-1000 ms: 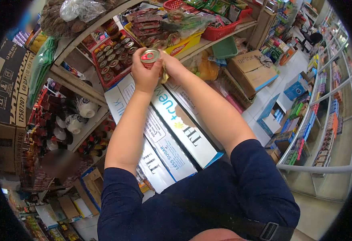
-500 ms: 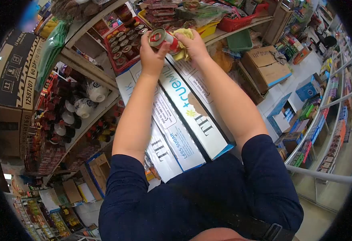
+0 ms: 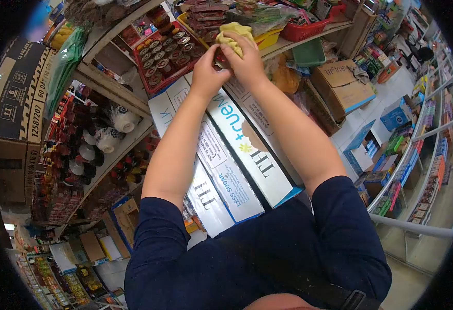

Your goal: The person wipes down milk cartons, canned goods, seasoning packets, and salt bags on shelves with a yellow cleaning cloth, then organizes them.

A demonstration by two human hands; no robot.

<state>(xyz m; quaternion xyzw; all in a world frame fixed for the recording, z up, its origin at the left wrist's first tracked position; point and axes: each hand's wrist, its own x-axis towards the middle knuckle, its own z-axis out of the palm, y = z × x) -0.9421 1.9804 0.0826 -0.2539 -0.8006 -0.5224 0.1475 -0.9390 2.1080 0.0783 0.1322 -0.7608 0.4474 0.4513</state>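
Note:
My right hand (image 3: 246, 63) presses a crumpled yellow cloth (image 3: 235, 30), its fingers closed over it. Close against it, my left hand (image 3: 210, 73) curls around a red and silver tin can, which is almost wholly hidden by my hands and the cloth. Below both hands lie white TH true MILK cartons (image 3: 231, 124), side by side, one with its printed top torn to brown cardboard. Just left of my hands, a red crate (image 3: 147, 70) holds several jars or cans with round metal lids.
Packets and a red basket (image 3: 309, 30) line the shelf ahead. A green bin (image 3: 309, 51) and an open-topped cardboard box (image 3: 340, 85) stand to the right. Bowls (image 3: 124, 119) and bottles fill the left shelves; a glass display case (image 3: 417, 225) runs along the right.
The cloth has moved up and over the can with my right hand. My left hand has shifted right, and the can's silver end, visible before, is now covered.

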